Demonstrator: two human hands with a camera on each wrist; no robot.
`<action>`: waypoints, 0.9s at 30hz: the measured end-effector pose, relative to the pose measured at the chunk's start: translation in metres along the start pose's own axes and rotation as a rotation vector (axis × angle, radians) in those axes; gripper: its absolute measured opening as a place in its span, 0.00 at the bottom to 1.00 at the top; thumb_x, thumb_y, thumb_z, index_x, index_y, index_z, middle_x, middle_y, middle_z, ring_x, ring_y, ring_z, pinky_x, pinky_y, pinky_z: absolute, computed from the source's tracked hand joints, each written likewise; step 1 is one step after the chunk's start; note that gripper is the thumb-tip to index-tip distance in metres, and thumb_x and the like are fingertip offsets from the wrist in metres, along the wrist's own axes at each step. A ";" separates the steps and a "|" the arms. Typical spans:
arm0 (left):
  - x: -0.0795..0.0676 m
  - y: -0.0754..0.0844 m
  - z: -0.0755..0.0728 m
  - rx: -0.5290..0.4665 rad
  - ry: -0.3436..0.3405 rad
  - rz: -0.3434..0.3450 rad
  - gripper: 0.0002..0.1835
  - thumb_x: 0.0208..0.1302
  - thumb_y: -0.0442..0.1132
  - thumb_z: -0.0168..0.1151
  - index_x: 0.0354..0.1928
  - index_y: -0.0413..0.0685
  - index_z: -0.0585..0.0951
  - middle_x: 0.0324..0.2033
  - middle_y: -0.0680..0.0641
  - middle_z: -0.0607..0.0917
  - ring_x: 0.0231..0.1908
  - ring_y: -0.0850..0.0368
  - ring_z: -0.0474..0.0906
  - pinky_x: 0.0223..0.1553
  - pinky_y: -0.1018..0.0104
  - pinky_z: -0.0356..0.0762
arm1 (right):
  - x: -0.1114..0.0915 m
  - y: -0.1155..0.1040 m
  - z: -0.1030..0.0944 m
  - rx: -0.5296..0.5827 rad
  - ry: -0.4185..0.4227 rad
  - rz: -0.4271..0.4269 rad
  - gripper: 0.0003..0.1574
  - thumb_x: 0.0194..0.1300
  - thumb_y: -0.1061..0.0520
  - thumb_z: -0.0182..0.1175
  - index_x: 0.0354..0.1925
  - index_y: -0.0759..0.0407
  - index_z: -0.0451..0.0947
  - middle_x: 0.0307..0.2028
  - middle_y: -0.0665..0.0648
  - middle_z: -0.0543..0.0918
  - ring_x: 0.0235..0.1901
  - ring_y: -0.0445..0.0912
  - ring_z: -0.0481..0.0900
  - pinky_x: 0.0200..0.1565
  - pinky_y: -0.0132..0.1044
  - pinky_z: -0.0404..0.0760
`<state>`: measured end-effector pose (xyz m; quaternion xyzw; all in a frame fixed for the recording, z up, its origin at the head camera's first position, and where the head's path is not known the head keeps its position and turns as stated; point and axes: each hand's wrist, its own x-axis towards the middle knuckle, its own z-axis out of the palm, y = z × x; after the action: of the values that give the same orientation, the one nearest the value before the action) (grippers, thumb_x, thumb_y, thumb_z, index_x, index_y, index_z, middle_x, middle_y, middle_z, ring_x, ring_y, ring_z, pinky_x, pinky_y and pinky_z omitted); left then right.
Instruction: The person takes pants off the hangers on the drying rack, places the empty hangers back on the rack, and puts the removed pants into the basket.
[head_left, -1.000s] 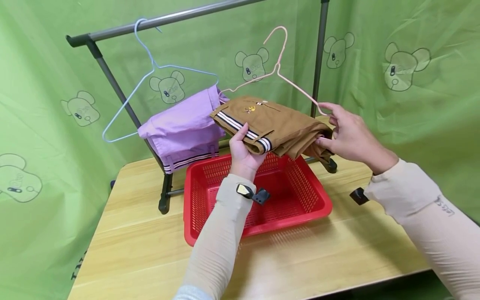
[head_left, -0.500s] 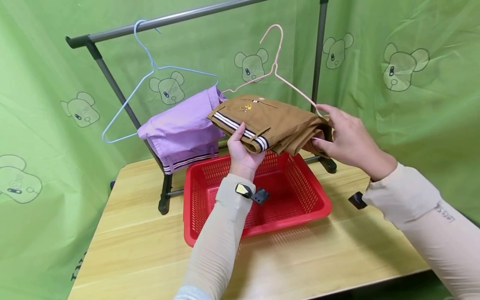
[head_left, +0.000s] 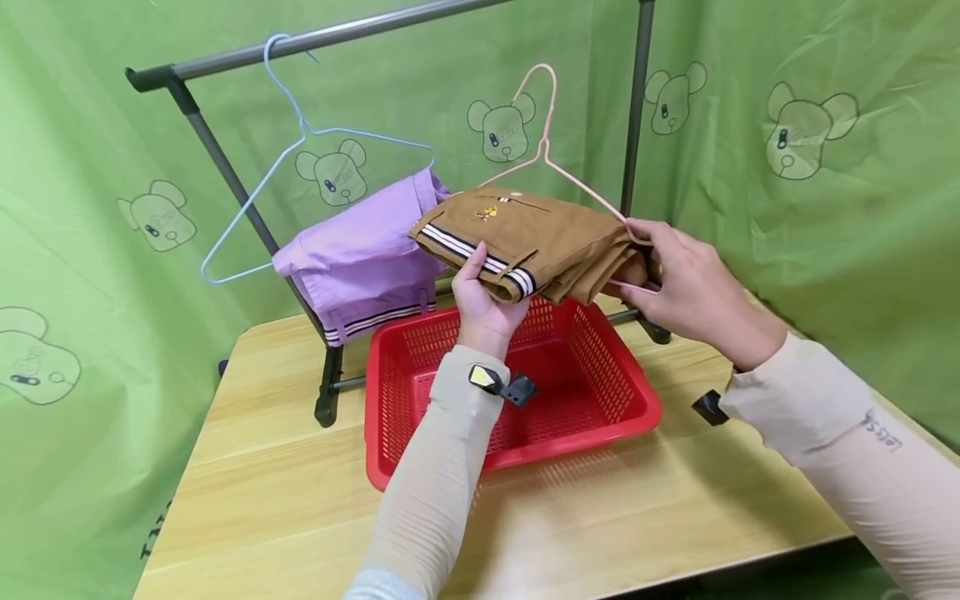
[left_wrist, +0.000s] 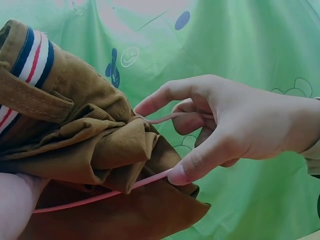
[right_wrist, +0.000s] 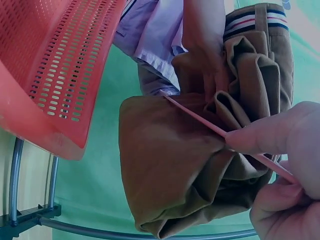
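Observation:
Folded brown pants [head_left: 558, 237] with a striped waistband lie across my left hand [head_left: 486, 312], its thumb on top and its other fingers hidden beneath. A pink hanger [head_left: 545, 148] stands with its hook up, its shoulders running behind and into the pants. My right hand [head_left: 690, 287] grips the hanger at its right corner, close to the gathered end of the pants. In the left wrist view, the thumb of that right hand [left_wrist: 220, 120] presses the lower bar, which passes under the fabric. The right wrist view shows this bar crossing over a hanging brown fold.
Purple pants [head_left: 367, 237] hang on a blue hanger [head_left: 305, 127] from the metal rack bar [head_left: 375, 33]. A red perforated basket [head_left: 573, 447] stands on the wooden table [head_left: 262, 500] below my hands. A rack leg [head_left: 635, 142] rises behind the right hand.
The right hand and the pink hanger have moved left, and the hanger's left end is now hidden behind the brown pants. The left hand and pants have shifted slightly left.

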<state>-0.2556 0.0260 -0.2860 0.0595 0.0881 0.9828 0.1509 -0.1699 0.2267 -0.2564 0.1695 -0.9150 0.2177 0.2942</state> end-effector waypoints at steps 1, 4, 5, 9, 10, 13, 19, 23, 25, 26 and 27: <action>0.000 0.000 0.000 -0.004 0.000 0.000 0.14 0.62 0.41 0.44 0.48 0.45 0.68 0.44 0.47 0.76 0.46 0.53 0.72 0.57 0.57 0.61 | 0.000 -0.001 0.000 0.002 -0.002 0.009 0.47 0.45 0.62 0.68 0.62 0.63 0.60 0.46 0.66 0.75 0.33 0.55 0.71 0.35 0.51 0.70; 0.000 0.000 0.001 -0.022 0.006 -0.006 0.14 0.62 0.40 0.44 0.48 0.45 0.68 0.44 0.47 0.76 0.46 0.53 0.72 0.57 0.57 0.60 | -0.001 -0.003 0.000 0.000 0.000 0.026 0.46 0.44 0.62 0.68 0.61 0.63 0.61 0.47 0.67 0.75 0.36 0.58 0.73 0.37 0.54 0.71; 0.000 -0.001 0.001 -0.027 0.008 -0.007 0.14 0.62 0.40 0.44 0.48 0.44 0.68 0.44 0.47 0.76 0.46 0.53 0.72 0.58 0.57 0.60 | -0.002 -0.003 0.000 -0.004 0.002 0.029 0.46 0.44 0.62 0.69 0.61 0.64 0.61 0.48 0.68 0.75 0.39 0.60 0.73 0.39 0.55 0.71; 0.000 -0.001 0.001 -0.036 0.020 -0.010 0.13 0.62 0.40 0.44 0.47 0.44 0.68 0.43 0.47 0.76 0.45 0.53 0.72 0.57 0.58 0.60 | -0.003 -0.003 0.002 -0.025 0.019 0.008 0.43 0.43 0.63 0.69 0.59 0.67 0.64 0.51 0.68 0.74 0.47 0.63 0.72 0.46 0.57 0.71; 0.000 -0.001 0.001 -0.036 0.021 -0.009 0.14 0.61 0.40 0.44 0.48 0.44 0.68 0.43 0.47 0.76 0.45 0.53 0.72 0.57 0.58 0.61 | -0.003 -0.003 0.002 -0.033 0.026 -0.004 0.43 0.43 0.63 0.69 0.58 0.68 0.64 0.51 0.68 0.74 0.47 0.63 0.72 0.46 0.57 0.70; 0.000 -0.002 0.000 -0.032 0.017 -0.005 0.14 0.61 0.39 0.44 0.48 0.44 0.67 0.43 0.46 0.76 0.46 0.53 0.72 0.57 0.57 0.61 | -0.004 -0.003 0.004 -0.057 0.044 -0.040 0.41 0.44 0.64 0.68 0.58 0.69 0.65 0.50 0.67 0.74 0.46 0.63 0.72 0.44 0.57 0.71; 0.000 -0.002 0.003 -0.032 -0.004 -0.003 0.14 0.62 0.39 0.43 0.48 0.44 0.67 0.43 0.46 0.75 0.46 0.53 0.72 0.58 0.57 0.60 | -0.006 -0.002 0.004 -0.104 0.066 -0.053 0.41 0.45 0.64 0.67 0.58 0.68 0.64 0.49 0.69 0.73 0.41 0.65 0.73 0.36 0.60 0.72; -0.001 -0.003 0.006 -0.038 -0.006 0.008 0.13 0.63 0.38 0.43 0.48 0.43 0.66 0.43 0.46 0.75 0.45 0.53 0.71 0.58 0.57 0.59 | -0.007 -0.001 0.005 -0.119 0.071 -0.062 0.41 0.45 0.64 0.65 0.58 0.67 0.63 0.49 0.69 0.73 0.41 0.65 0.73 0.35 0.60 0.72; -0.002 -0.003 0.006 -0.042 0.001 0.014 0.13 0.63 0.38 0.43 0.49 0.43 0.66 0.44 0.45 0.74 0.46 0.52 0.71 0.58 0.57 0.59 | -0.007 0.001 0.005 -0.120 0.070 -0.070 0.40 0.45 0.64 0.65 0.58 0.67 0.63 0.49 0.69 0.73 0.42 0.64 0.73 0.35 0.59 0.72; -0.002 -0.004 0.006 -0.043 0.003 0.015 0.14 0.63 0.38 0.43 0.49 0.43 0.66 0.44 0.45 0.74 0.47 0.52 0.70 0.58 0.57 0.59 | -0.007 0.001 0.006 -0.121 0.069 -0.072 0.40 0.45 0.64 0.65 0.58 0.67 0.63 0.50 0.69 0.72 0.42 0.63 0.73 0.36 0.59 0.72; -0.002 -0.004 0.006 -0.044 0.005 0.016 0.14 0.63 0.37 0.43 0.49 0.43 0.65 0.45 0.45 0.74 0.47 0.52 0.70 0.58 0.56 0.59 | -0.007 0.002 0.006 -0.123 0.067 -0.073 0.40 0.45 0.64 0.65 0.58 0.68 0.63 0.50 0.69 0.72 0.43 0.63 0.72 0.37 0.59 0.72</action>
<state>-0.2516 0.0299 -0.2813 0.0544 0.0664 0.9858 0.1443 -0.1684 0.2266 -0.2658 0.1770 -0.9094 0.1560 0.3425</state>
